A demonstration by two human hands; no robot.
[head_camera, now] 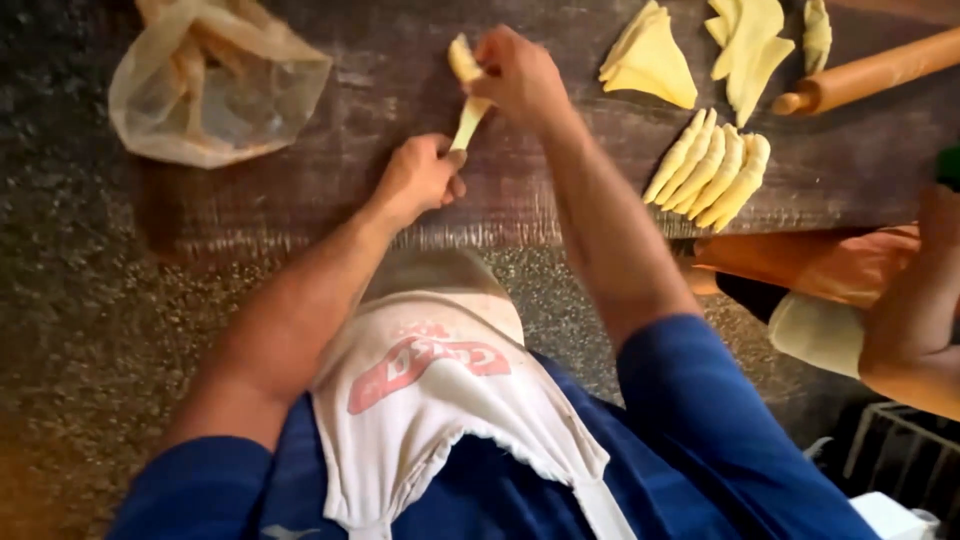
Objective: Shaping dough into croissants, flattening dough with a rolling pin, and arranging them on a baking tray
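A pale yellow strip of dough (468,100) is stretched between both hands over a dark wooden board (330,190). My left hand (420,178) pinches its lower end. My right hand (515,75) grips its upper end, which is folded over. A row of several rolled dough pieces (710,170) lies to the right of my right arm. Flat triangular dough pieces (652,60) and more cut dough (748,45) rest farther back on the board.
A wooden rolling pin (870,72) lies at the back right. A crumpled clear plastic bag (215,80) sits at the back left. Another person's arm (915,300) and an orange-sleeved limb (810,265) come in from the right, beside a round of dough (815,335).
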